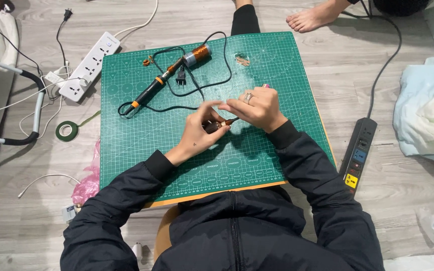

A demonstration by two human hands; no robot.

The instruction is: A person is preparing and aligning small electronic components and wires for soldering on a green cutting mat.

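My left hand [199, 131] and my right hand [253, 107] meet over the middle of a green cutting mat [141, 150]. Together they pinch a small dark brown cylindrical part [216, 125] with a pointed end. The left fingers grip its body from below. The right hand, with a ring on one finger, holds the tip end and also has something small and pink [265, 86] at its far edge. Behind the hands lies a black and orange soldering iron [155, 86] with its black cord [212, 80] and a spool of copper wire [197, 54].
A white power strip [89, 66] lies left of the mat, a black power strip [359, 152] right. A green tape roll [67, 131] and a pink plastic bag [89, 180] sit at the mat's left edge. Someone's bare foot [313, 16] rests beyond the mat. Bedding [428, 113] lies far right.
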